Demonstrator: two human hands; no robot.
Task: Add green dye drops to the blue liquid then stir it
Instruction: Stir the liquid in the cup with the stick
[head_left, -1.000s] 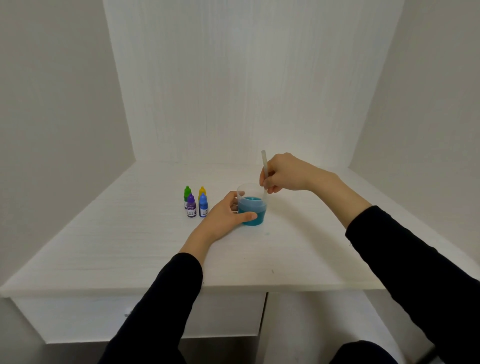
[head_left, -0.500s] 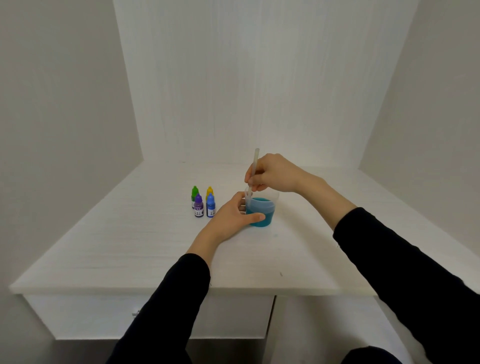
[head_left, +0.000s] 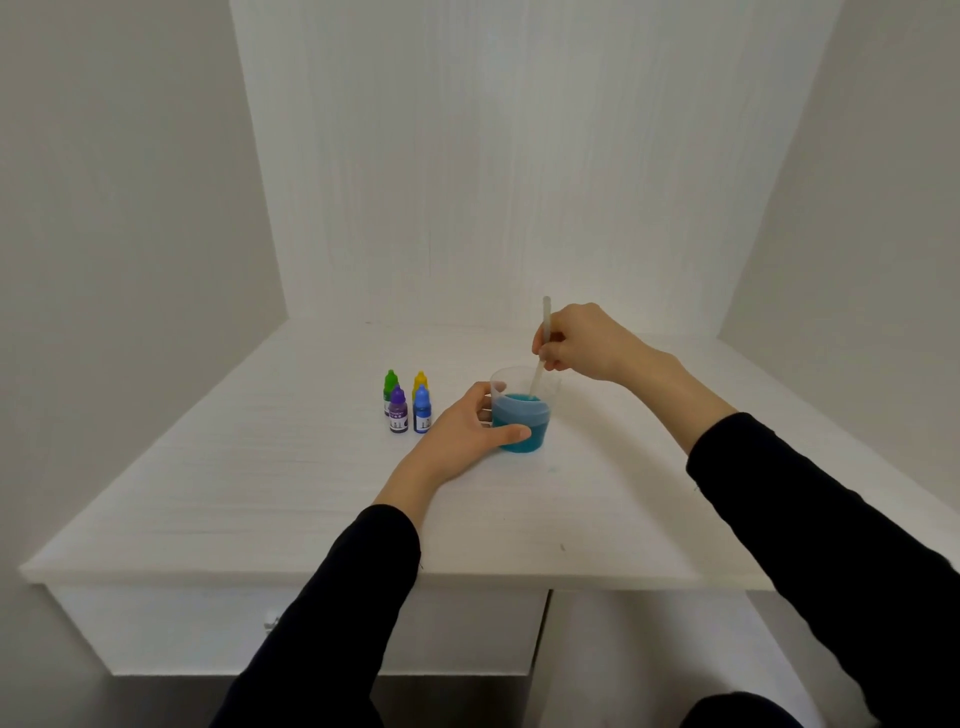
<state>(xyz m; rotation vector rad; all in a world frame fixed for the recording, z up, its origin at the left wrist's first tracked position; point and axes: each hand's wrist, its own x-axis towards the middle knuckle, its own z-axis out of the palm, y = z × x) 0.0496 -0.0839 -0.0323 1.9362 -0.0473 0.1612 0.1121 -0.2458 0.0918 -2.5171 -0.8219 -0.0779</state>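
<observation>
A clear plastic cup (head_left: 540, 415) holding blue-green liquid stands near the middle of the white table. My left hand (head_left: 462, 434) wraps around its left side, thumb across the front. My right hand (head_left: 582, 340) hovers above the cup's far rim and pinches a pale stirring stick (head_left: 543, 332); the stick leans slightly and its lower end dips into the liquid. The green dye bottle (head_left: 390, 385) stands capped to the left of the cup, at the back of a small cluster of bottles.
Beside the green bottle are a yellow bottle (head_left: 420, 382), a purple bottle (head_left: 398, 410) and a blue bottle (head_left: 422, 410), all upright just left of my left hand. The table (head_left: 260, 493) is boxed in by white walls at the back and both sides. A drawer front lies below the near edge.
The stick's lower end has swept from the left side of the cup toward the middle, with my right hand shifting right above the rim. My left hand keeps its hold on the cup.
</observation>
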